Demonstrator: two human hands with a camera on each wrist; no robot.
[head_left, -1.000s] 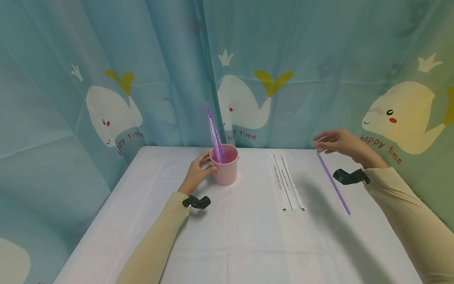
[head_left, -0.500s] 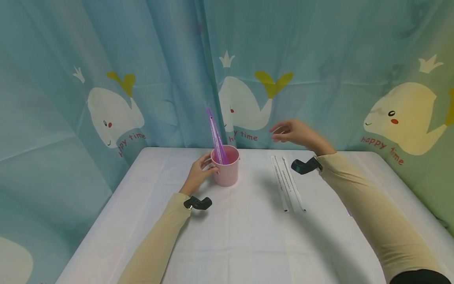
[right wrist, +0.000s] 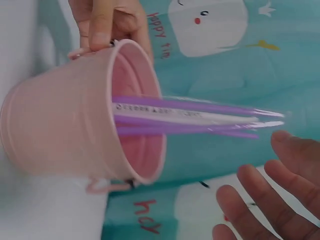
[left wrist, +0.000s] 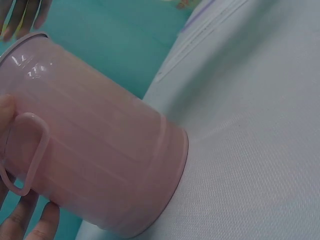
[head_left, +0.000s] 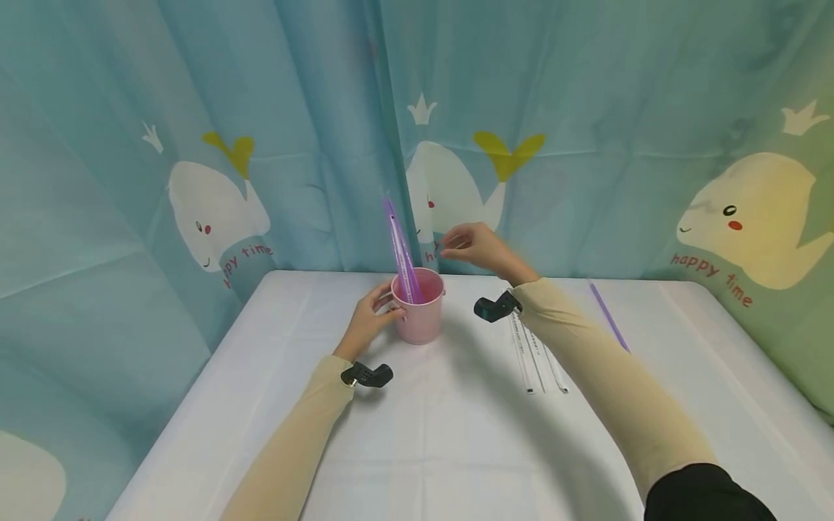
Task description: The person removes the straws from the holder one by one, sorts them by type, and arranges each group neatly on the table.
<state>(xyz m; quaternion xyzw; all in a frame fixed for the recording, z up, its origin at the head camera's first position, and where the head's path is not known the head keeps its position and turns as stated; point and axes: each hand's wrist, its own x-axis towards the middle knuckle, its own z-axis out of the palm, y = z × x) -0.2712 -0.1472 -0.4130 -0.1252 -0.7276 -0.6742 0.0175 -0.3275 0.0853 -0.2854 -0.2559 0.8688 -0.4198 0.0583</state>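
Observation:
A pink bucket stands upright on the white table. Several wrapped purple straws lean inside it, their tops sticking out above the rim. My left hand holds the bucket's left side, thumb in front near its handle and fingers behind. Close by on the right, my right hand hovers above rim height with nothing in it. In the right wrist view its fingers are loosely bent, apart from the straws' tips.
Several white wrapped straws lie on the table, partly under my right forearm. Farther right lies one purple straw, partly hidden by the sleeve. A blue curtain with whales hangs behind the table's far edge.
My right hand has swept left, from above the lone purple straw, past the white straws, to beside the bucket. The left hand stays on the bucket.

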